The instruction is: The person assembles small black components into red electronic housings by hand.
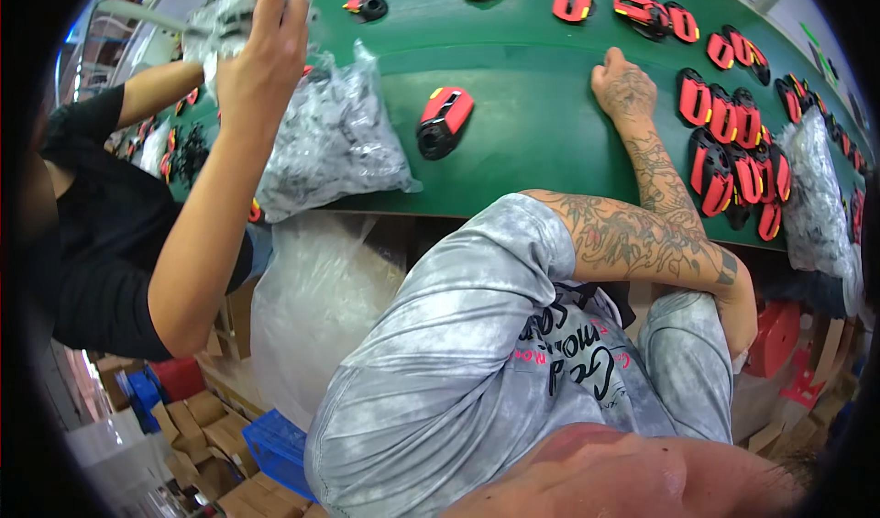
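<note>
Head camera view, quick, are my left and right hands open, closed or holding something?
Left hand: cannot be told; its fingers do not show clearly.
Right hand: loosely closed at the green table, nothing visible in it.

On a workbench [513, 133], one shell [446, 122] lies right of a bag [335, 137]; a person's hand [625, 92] rests between it and clustered shells [721, 115]; a second bag [816, 192] lies right of those; a row of shells [573, 3] spans the far side; below left, a crate [278, 449] sits beside cartons [206, 410].
</note>
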`<state>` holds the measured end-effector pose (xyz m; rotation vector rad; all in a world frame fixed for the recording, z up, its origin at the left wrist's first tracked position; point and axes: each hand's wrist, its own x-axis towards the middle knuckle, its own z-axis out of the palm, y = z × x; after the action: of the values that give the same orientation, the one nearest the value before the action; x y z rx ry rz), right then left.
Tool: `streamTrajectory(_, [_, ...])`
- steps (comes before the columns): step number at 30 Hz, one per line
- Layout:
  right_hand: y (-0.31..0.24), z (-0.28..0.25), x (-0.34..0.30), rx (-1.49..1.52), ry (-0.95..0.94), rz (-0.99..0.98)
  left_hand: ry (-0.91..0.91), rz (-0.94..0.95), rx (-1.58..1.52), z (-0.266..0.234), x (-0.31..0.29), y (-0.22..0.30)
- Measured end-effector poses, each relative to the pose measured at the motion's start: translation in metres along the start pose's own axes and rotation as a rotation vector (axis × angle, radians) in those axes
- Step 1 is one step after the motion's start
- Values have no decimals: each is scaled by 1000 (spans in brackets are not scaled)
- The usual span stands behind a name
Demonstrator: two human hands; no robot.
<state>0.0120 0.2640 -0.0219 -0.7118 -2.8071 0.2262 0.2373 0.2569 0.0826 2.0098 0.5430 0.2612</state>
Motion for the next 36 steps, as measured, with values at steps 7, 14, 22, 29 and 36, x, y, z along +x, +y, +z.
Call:
streamTrajectory(7, [-7, -2, -2, 19, 7, 40, 340, 196, -87, 24, -53, 23])
streamTrajectory(14, [18, 16, -20, 243, 155, -134, 903, -17, 619, 50, -164, 77])
streamTrajectory(22, [14, -9, -58, 242, 111, -200, 1668, -1857, 1001, 151, -505, 130])
streamTrajectory(29, [9, -5, -60, 308, 103, -208, 1467, -2253, 823, 197, -574, 96])
streamTrajectory(36, [13, -10, -61, 286, -6, -109, 1880, -998, 1259, 146, -439, 120])
